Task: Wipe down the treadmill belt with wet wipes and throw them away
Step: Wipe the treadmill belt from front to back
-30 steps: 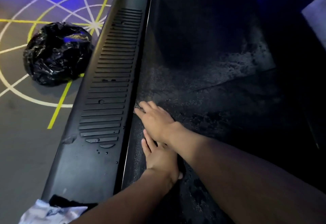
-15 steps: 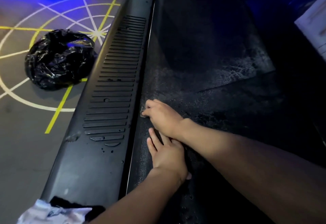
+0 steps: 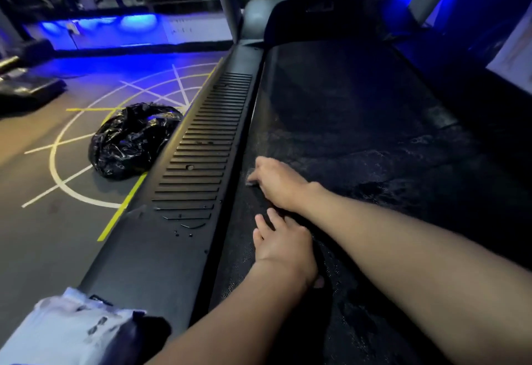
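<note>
Wipe [image 3: 252,177] at the belt's [image 3: 345,123] left edge beside the side rail [image 3: 201,157], my right hand [image 3: 277,184] grip curled on it. My left hand [image 3: 283,245] is flat, released, on the belt. Press firm, overlap strokes (bag [image 3: 132,140] on the floor [image 3: 43,235] for binning).

Centre frame, the right hand [image 3: 277,184] pointed leftward, its fingers curled down onto a grey wipe [image 3: 251,179]. Just below it, the left hand [image 3: 283,246] lay flat, palm down, fingers straight. Both forearms were bare.
</note>
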Available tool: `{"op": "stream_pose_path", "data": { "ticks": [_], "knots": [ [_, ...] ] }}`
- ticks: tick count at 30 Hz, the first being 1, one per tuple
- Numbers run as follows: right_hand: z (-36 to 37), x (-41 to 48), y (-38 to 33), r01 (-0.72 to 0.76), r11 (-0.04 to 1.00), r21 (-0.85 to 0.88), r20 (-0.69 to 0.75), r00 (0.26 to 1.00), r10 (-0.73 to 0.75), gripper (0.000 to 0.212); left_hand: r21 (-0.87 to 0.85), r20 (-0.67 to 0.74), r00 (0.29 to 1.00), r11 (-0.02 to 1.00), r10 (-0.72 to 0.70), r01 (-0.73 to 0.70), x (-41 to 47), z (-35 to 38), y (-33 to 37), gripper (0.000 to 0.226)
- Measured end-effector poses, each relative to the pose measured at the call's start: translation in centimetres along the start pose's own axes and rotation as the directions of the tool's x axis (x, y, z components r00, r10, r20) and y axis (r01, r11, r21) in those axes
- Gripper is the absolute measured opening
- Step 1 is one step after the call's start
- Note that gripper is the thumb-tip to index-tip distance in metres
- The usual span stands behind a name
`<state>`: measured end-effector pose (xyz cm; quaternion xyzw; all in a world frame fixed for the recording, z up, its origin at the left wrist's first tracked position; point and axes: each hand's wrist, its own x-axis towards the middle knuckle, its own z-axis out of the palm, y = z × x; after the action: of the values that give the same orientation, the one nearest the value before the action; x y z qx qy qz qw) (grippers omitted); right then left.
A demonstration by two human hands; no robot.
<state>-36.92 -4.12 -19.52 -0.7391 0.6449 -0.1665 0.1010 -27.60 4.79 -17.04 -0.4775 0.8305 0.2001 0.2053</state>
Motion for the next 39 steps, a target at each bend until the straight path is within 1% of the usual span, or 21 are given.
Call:
{"op": "stream_pose_path", "data": {
  "ticks": [2, 5, 7, 8, 9, 11, 12, 16, 17, 20, 21, 22, 24, 26, 30, 31, 32, 34, 35, 36, 39],
  "knots": [
    [0.4, -0.2, -0.8, 0.000, 1.000, -0.017, -0.031, 1.000, 0.000, 0.031, -0.007, -0.009, 1.000, 1.000, 0.019, -0.019, -0.3, 0.1, -0.3, 0.111],
    [-0.6, -2.8, -0.9, 0.147, 0.989, -0.010, 0.069, 0.987, -0.146, 0.025, -0.001, -0.037, 0.999, 0.999, 0.034, -0.034, -0.5, 0.0, -0.1, 0.096],
    [-1.7, -3.8, 0.3, 0.192, 0.979, -0.069, 0.102, 0.977, -0.185, 0.023, 0.019, -0.043, 0.999, 1.000, 0.015, -0.014, -0.7, -0.2, 0.4, 0.095],
    [-2.0, -3.8, 1.3, 0.172, 0.978, -0.118, 0.084, 0.983, -0.162, 0.026, 0.027, -0.041, 0.999, 1.000, 0.004, -0.003, -0.8, -0.2, 0.6, 0.097],
    [-2.1, -3.5, 2.3, 0.113, 0.982, -0.152, 0.039, 0.993, -0.109, 0.029, 0.036, -0.036, 0.999, 0.999, -0.009, 0.010, -0.9, -0.3, 0.8, 0.100],
    [-2.0, -3.5, 3.3, -0.035, 0.991, -0.126, -0.043, 0.999, 0.030, 0.033, 0.055, -0.016, 0.999, 0.998, -0.035, 0.036, -0.9, -0.3, 0.9, 0.111],
    [-1.8, -3.8, 3.1, -0.036, 0.993, -0.113, -0.058, 0.998, 0.029, 0.032, 0.057, -0.009, 0.999, 0.997, -0.050, 0.051, -0.7, -0.2, 0.9, 0.114],
    [-1.7, -6.4, 1.9, 0.156, 0.985, -0.076, 0.098, 0.984, -0.149, 0.022, 0.054, 0.040, 0.996, 0.996, -0.075, 0.073, 0.0, -0.5, 1.7, 0.108],
    [-2.0, -6.3, 2.6, 0.135, 0.988, -0.070, 0.087, 0.988, -0.129, 0.023, 0.065, 0.055, 0.995, 0.995, -0.078, 0.074, 0.1, -0.6, 2.0, 0.105],
    [-2.3, -5.3, 5.6, -0.109, 0.992, -0.056, -0.086, 0.991, 0.104, 0.030, 0.100, 0.069, 0.994, 0.992, -0.085, 0.078, 0.3, -0.7, 2.4, 0.103],
    [-2.1, -5.3, 5.6, -0.124, 0.990, -0.067, -0.109, 0.987, 0.116, 0.032, 0.106, 0.065, 0.994, 0.991, -0.086, 0.079, 0.3, -0.7, 2.3, 0.103],
    [-2.0, -5.5, 5.1, -0.079, 0.994, -0.071, -0.097, 0.993, 0.072, 0.032, 0.112, 0.064, 0.994, 0.991, -0.086, 0.079, 0.5, -0.6, 2.3, 0.104],
    [-1.6, -6.8, 4.1, 0.089, 0.996, -0.027, -0.015, 0.996, -0.089, 0.030, 0.118, 0.071, 0.993, 0.989, -0.098, 0.089, 0.6, -0.6, 2.4, 0.106],
    [-2.1, -7.6, 4.3, 0.144, 0.989, 0.014, 0.050, 0.988, -0.145, 0.027, 0.135, 0.082, 0.989, 0.985, -0.121, 0.109, 0.8, -0.8, 2.7, 0.105],
    [-2.7, -6.8, 7.2, -0.096, 0.995, -0.036, -0.094, 0.991, 0.093, 0.035, 0.199, 0.098, 0.986, 0.973, -0.135, 0.113, 0.7, -1.2, 3.3, 0.106],
    [-2.6, -7.1, 6.9, -0.078, 0.996, -0.049, -0.092, 0.993, 0.073, 0.036, 0.213, 0.099, 0.987, 0.971, -0.130, 0.107, 0.9, -1.2, 3.3, 0.107],
    [-2.4, -7.7, 6.2, -0.003, 0.999, -0.042, -0.064, 0.998, 0.000, 0.034, 0.215, 0.097, 0.987, 0.971, -0.130, 0.107, 1.1, -1.2, 3.3, 0.107],
    [-2.2, -9.5, 4.8, 0.146, 0.989, 0.033, 0.020, 0.989, -0.146, 0.022, 0.213, 0.098, 0.986, 0.970, -0.136, 0.112, 1.5, -1.0, 3.5, 0.109],
    [-2.4, -10.0, 4.8, 0.160, 0.985, 0.059, 0.050, 0.985, -0.163, 0.019, 0.220, 0.092, 0.987, 0.969, -0.135, 0.112, 1.5, -1.0, 3.6, 0.111],
    [-2.7, -9.9, 5.6, 0.134, 0.989, 0.057, 0.043, 0.990, -0.137, 0.021, 0.238, 0.083, 0.988, 0.965, -0.133, 0.110, 1.5, -1.0, 3.8, 0.113],
    [-3.5, -8.6, 8.2, -0.081, 0.996, -0.046, -0.085, 0.993, 0.077, 0.034, 0.239, 0.071, 0.994, 0.969, -0.080, 0.061, 1.8, -1.0, 3.0, 0.119]
  ]
}}
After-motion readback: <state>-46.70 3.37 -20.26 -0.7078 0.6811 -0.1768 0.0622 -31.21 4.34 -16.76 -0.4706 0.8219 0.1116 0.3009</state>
